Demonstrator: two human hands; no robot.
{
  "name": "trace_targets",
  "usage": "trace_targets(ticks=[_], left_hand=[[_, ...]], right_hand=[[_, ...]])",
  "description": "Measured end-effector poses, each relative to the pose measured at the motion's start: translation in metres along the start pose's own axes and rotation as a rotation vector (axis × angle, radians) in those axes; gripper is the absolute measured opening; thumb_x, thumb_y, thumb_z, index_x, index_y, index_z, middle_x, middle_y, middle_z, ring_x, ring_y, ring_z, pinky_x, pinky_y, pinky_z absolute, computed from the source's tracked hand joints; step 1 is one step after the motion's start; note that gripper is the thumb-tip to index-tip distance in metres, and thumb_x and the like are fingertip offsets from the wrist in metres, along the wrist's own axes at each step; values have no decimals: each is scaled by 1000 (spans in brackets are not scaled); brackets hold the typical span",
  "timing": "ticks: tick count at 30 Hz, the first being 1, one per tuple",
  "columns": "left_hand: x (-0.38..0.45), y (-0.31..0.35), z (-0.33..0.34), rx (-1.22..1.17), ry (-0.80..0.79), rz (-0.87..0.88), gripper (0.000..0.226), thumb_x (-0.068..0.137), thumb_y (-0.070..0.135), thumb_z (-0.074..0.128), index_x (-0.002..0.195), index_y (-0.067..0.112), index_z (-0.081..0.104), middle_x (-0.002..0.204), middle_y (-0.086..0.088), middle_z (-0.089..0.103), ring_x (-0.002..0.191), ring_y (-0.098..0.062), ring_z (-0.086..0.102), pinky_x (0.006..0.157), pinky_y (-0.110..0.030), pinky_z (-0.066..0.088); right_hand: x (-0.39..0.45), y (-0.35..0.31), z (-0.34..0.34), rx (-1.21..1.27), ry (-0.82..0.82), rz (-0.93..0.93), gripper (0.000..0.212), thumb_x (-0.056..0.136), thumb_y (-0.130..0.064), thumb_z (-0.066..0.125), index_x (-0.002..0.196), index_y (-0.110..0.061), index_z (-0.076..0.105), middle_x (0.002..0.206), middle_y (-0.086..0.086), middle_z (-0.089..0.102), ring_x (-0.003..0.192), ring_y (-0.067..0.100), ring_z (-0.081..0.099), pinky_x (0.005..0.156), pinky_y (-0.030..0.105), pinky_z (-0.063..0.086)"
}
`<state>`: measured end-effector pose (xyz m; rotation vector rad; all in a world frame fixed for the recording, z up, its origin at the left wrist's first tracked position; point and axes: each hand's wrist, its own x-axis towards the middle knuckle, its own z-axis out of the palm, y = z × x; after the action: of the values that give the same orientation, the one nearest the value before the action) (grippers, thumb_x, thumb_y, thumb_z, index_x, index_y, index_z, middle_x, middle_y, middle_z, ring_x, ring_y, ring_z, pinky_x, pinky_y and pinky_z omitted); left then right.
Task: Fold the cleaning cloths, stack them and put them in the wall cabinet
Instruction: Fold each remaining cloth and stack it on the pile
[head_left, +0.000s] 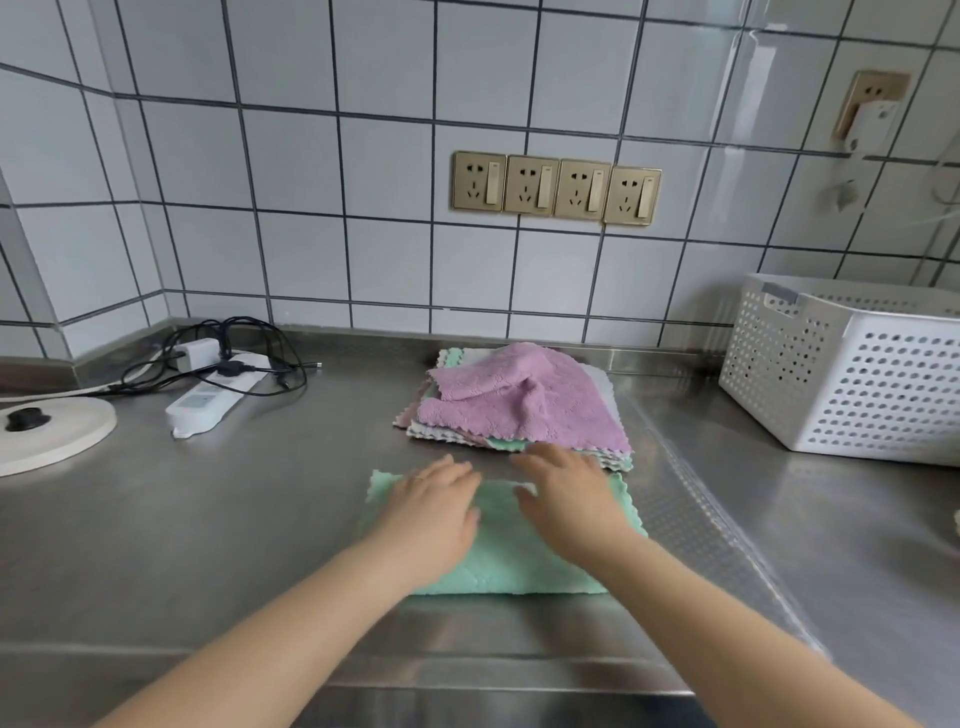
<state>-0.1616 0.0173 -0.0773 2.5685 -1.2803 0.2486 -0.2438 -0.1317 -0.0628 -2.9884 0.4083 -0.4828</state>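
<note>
At the far left of the steel counter (218, 525) lies a round white disc (49, 431) with a black knob in its middle, partly cut by the picture edge. Just to the right of it a white power strip (213, 397) lies at an angle, with a white charger and a bundle of black cables (260, 353) plugged in at its far end, near the tiled wall. In the middle, close to the front edge, a green cloth (511, 558) lies flat on the counter, and it seems folded, with the scalloped edges on the far side. The left hand (434, 512) rests flat on the left half of this cloth, with the fingers spread wide and holding nothing. The right hand (569, 493) rests flat on the right half in the same way, fingers extended and palm down, and its fingertips reach the far edge of the cloth. Just behind the hands there is a pile of cloths (511, 410) in several colours, with a crumpled purple cloth (519, 395) on top. On the wall above it four gold sockets (556, 188) stand in a row. At the far right a white perforated basket (852, 369) stands on the counter, well apart from the pile
</note>
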Motion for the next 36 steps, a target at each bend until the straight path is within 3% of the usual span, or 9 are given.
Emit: trace_targets(ticks=[3, 6, 8, 11, 16, 19, 23, 27, 36], left_hand=[[-4, 14, 17, 39, -175, -18, 52, 96, 26, 32, 147, 15, 24, 157, -1, 19, 146, -17, 10, 119, -38, 10], [-13, 4, 17, 74, -243, -87, 58, 98, 43, 24, 150, 19, 13, 160, 0, 3, 147, -17, 1, 119, -39, 2], [-18, -5, 12, 85, -279, -142, 67, 95, 55, 22, 151, 21, 8, 159, 1, -3, 147, -17, -4, 119, -38, 0], [-22, -18, 6, 79, -304, -194, 74, 92, 63, 19, 151, 21, 4, 159, 0, -5, 147, -19, -5, 119, -37, -1], [-28, -25, 2, 57, -312, -239, 76, 91, 64, 18, 151, 20, 3, 159, 0, -4, 147, -19, -4, 119, -40, 0], [-26, -16, -2, 133, -310, -244, 68, 95, 56, 19, 151, 17, 8, 159, -3, 1, 147, -22, -3, 119, -43, -3], [-27, 33, -3, 22, -125, 119, 44, 99, 30, 34, 142, 18, 37, 154, -4, 28, 144, -21, 18, 118, -33, 8], [-41, 106, 4, -115, -261, 417, 41, 98, 37, 37, 133, 20, 49, 154, -5, 27, 144, -20, 17, 118, -32, 12], [-40, 149, 15, 64, -274, 282, 64, 95, 55, 30, 145, 15, 29, 157, -9, 13, 145, -25, 11, 118, -43, 11]], right_hand=[[-7, -24, 22, 48, -205, -11, 49, 94, -36, 28, 142, -30, 34, 151, -2, 32, 141, 18, 25, 113, 46, 19], [-21, -8, 33, 12, -215, 2, 87, 72, -68, -5, 145, -33, 26, 155, -3, 24, 144, 15, 18, 114, 44, 16], [-26, 5, 29, -10, -260, 36, 106, 59, -84, -13, 147, -34, 19, 158, -3, 14, 146, 16, 8, 117, 45, 8], [-34, 20, 18, -34, -302, 96, 111, 51, -77, -16, 149, -34, 12, 159, -3, 7, 147, 16, 2, 117, 46, 3], [-45, 45, 8, -61, -336, 210, 73, 86, -71, 10, 149, -35, 10, 160, -4, 4, 147, 18, 0, 117, 52, 2], [-50, 59, 2, -142, -290, 243, 62, 93, -62, 16, 148, -34, 18, 159, -1, 12, 147, 21, 3, 116, 56, -1], [-57, 76, -14, -212, -126, 262, 49, 97, -47, 29, 144, -32, 30, 155, 1, 24, 147, 22, 7, 115, 58, 1], [-74, 94, -29, -164, -81, 330, 44, 97, -37, 34, 141, -33, 34, 152, 0, 29, 146, 21, 10, 116, 56, 6], [-96, 109, -39, -86, -95, 347, 42, 97, -29, 37, 139, -34, 39, 152, -2, 29, 146, 20, 10, 115, 58, 8]])
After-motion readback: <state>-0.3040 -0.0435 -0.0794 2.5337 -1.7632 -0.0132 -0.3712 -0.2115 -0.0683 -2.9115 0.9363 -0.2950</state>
